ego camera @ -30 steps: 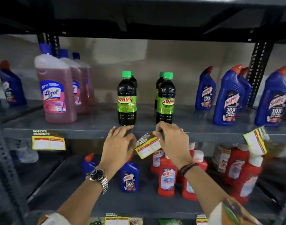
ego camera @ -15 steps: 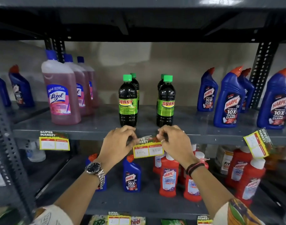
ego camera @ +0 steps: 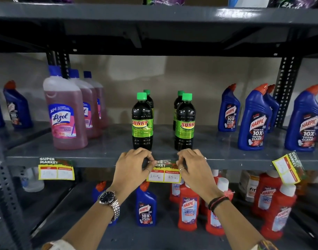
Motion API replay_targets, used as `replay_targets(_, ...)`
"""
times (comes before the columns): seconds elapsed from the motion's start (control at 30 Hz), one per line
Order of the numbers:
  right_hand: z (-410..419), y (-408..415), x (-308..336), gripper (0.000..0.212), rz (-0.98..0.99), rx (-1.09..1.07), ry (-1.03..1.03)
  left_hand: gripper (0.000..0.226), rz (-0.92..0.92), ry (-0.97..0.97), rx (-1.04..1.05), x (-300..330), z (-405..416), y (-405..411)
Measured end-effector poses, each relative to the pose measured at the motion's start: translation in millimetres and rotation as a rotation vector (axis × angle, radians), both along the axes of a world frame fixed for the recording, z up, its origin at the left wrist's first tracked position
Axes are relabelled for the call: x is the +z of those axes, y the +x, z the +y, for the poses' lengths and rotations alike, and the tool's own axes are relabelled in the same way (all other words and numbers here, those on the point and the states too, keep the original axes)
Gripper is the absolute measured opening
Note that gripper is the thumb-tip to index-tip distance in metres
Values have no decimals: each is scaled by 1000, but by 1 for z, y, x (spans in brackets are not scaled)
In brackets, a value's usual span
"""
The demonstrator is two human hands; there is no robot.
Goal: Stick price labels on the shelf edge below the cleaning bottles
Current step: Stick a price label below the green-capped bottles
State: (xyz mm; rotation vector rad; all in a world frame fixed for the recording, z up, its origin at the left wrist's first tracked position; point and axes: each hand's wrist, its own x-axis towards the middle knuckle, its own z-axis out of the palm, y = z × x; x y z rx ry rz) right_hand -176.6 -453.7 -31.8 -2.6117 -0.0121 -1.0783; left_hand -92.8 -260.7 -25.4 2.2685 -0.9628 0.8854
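A yellow and green price label (ego camera: 164, 172) lies level against the grey shelf edge (ego camera: 100, 161), just below two dark Sunny bottles (ego camera: 142, 121) with green caps. My left hand (ego camera: 132, 168) pinches the label's top left corner. My right hand (ego camera: 194, 167) pinches its top right corner. The label's white boxes read 100 and 85. Another label (ego camera: 56, 170) hangs flat on the same edge under the pink Lizol bottles (ego camera: 65, 112). A third label (ego camera: 288, 167) hangs crooked under the blue Harpic bottles (ego camera: 254, 120).
A black perforated upright (ego camera: 285, 91) stands at the back right and a grey one (ego camera: 4, 186) at the front left. The shelf below holds red Harpic bottles (ego camera: 188, 208) and a blue bottle (ego camera: 145, 207). More goods stand on the top shelf (ego camera: 154, 13).
The label was tilted between my hands; it is level now and pressed to the shelf edge. Both hands closed in on its top corners. The view moved closer and tilted up.
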Motion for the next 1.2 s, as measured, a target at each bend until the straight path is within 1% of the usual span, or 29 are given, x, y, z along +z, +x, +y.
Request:
replay_targets(0.2, 6, 5, -3, 10, -80, -48, 33, 26, -28, -78, 45, -6, -8, 5)
replay_targets(0.37, 12, 13, -5, 33, -131, -141, 17, 33, -39, -125, 81, -10, -15, 6)
replay_targets(0.57, 12, 16, -4, 31, -159, -132, 55, 33, -41, -145, 99, -11, -19, 6)
replay_targets(0.77, -1, 12, -5, 23, -65, -37, 159, 28, -32, -103, 54, -16, -14, 6)
replay_targets(0.93, -11, 8, -2, 27, -28, 51, 172, 24, -22, -41, 21, -13, -8, 2)
replay_targets(1.03, -21, -2, 2, 28, -1, 130, 217, 27, 28, -6, 61, -8, -8, -9)
replay_targets(1.1, -40, -15, 5, 19, -26, 106, 216, 33, 36, 32, 108, -5, -14, -22)
replay_targets(1.2, -93, -48, 10, 20, -164, -21, 180, 41, 0, 102, 75, -4, -38, -51)
